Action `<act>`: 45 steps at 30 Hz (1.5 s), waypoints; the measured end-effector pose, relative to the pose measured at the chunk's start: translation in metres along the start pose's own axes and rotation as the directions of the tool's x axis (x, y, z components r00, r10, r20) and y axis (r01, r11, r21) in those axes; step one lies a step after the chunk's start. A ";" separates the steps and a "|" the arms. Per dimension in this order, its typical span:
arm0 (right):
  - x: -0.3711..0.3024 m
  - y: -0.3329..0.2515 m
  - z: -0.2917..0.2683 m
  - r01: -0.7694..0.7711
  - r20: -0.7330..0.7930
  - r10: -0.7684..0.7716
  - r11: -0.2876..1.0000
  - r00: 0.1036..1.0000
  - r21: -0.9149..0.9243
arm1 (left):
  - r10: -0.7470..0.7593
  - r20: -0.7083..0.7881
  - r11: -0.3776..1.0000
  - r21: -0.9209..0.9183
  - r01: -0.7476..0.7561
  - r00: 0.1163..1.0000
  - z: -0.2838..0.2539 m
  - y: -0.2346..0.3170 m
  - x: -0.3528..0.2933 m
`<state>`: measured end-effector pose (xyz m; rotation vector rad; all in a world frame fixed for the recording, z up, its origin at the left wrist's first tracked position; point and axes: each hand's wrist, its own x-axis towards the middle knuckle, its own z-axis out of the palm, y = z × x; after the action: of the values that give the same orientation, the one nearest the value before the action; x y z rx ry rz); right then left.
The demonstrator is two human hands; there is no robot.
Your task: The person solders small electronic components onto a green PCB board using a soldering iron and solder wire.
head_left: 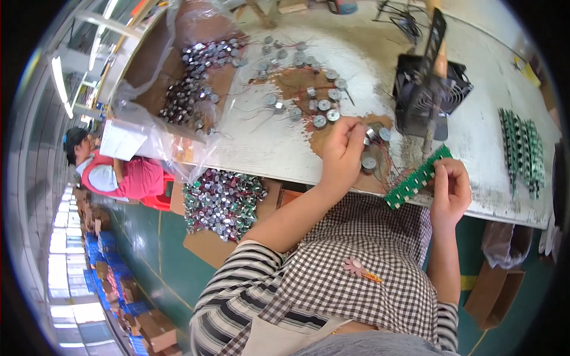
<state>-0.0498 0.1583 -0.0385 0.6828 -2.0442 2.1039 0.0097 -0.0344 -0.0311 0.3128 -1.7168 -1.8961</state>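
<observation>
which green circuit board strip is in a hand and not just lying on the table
The green strip at the table's near edge, pinched by the right hand. The other green strips lie untouched in a row farther right.

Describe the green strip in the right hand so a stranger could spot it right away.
Start at the small black fan on the white worktable. Just below it, at the table's near edge, the right hand pinches a narrow green circuit board strip. Unlike the green strips stacked farther right, it is alone and tilted.

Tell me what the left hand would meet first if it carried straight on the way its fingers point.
Probably the small round motors at the left hand's fingertips; it already seems to touch one. Beyond them stands the black fan, though depth is unclear.
</observation>
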 end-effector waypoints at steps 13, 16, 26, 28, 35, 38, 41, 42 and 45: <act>-0.008 0.014 -0.010 0.011 -0.011 -0.011 1.000 1.000 0.005 | -0.387 0.445 0.907 0.027 0.420 0.808 -0.011 0.033 -0.027; -0.006 0.019 -0.012 -0.004 0.006 0.004 1.000 1.000 0.022 | -0.376 0.335 0.899 -0.095 0.428 0.864 -0.007 0.015 -0.014; -0.004 0.003 -0.021 0.062 0.065 -0.056 0.992 0.996 -0.107 | -0.540 0.411 0.748 -0.166 0.643 0.735 0.003 0.028 -0.007; -0.001 -0.003 -0.014 0.127 0.081 -0.113 0.971 0.990 -0.204 | -0.528 0.410 0.784 -0.101 0.613 0.744 0.004 0.034 -0.013; -0.004 -0.008 0.004 0.025 0.143 -0.044 0.991 0.989 0.129 | -0.416 0.319 0.909 0.171 0.380 0.852 0.006 0.037 -0.013; -0.007 -0.006 0.000 0.078 0.117 -0.089 0.992 0.989 0.095 | -0.414 0.295 0.909 0.194 0.370 0.861 0.018 0.035 -0.013; -0.007 -0.009 -0.006 0.121 0.121 -0.119 0.993 0.985 -0.009 | -0.389 0.325 0.915 0.246 0.320 0.862 0.026 0.036 -0.015; -0.007 -0.011 -0.006 0.141 0.136 -0.136 0.989 0.981 -0.033 | -0.392 0.329 0.914 0.249 0.321 0.859 0.027 0.032 -0.015; -0.008 -0.012 -0.010 0.157 0.157 -0.150 0.987 0.976 -0.037 | -0.065 0.394 0.949 0.310 -0.066 0.917 0.028 0.019 -0.014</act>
<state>-0.0400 0.1708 -0.0310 0.9901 -2.0373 1.9649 0.0112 -0.0034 -0.0107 0.0385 -2.3027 -1.7636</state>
